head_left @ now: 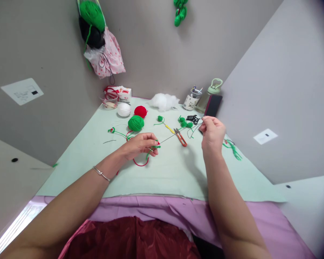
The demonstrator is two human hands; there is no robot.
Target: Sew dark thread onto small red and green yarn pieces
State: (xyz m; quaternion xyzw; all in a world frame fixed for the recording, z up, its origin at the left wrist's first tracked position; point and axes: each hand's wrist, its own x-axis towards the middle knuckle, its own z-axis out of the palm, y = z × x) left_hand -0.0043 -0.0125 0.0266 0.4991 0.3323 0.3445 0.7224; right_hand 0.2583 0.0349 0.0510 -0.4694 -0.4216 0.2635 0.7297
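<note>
Between the thumb and fingers of my left hand point(142, 145) is a small green and red crochet piece point(158, 144). Green and red yarn tails point(141, 164) hang from it toward the table. A dark thread point(168, 138) runs taut from the piece up to the right. My right hand point(212, 131) is raised at the right with its fingertips pinched together on the thread; a needle there is too small to make out. Orange-handled thread snips point(180, 137) lie on the table between my hands, beside a yellow-handled crochet hook point(169, 128).
Green point(136, 123), red point(140, 111) and white point(123, 109) yarn balls sit at the back left. White stuffing point(164, 102) lies at the back, with a pen cup point(192, 100) and a green bottle point(211, 94) to its right. Black scissors point(194, 119) and small green pieces point(185, 123) lie nearer.
</note>
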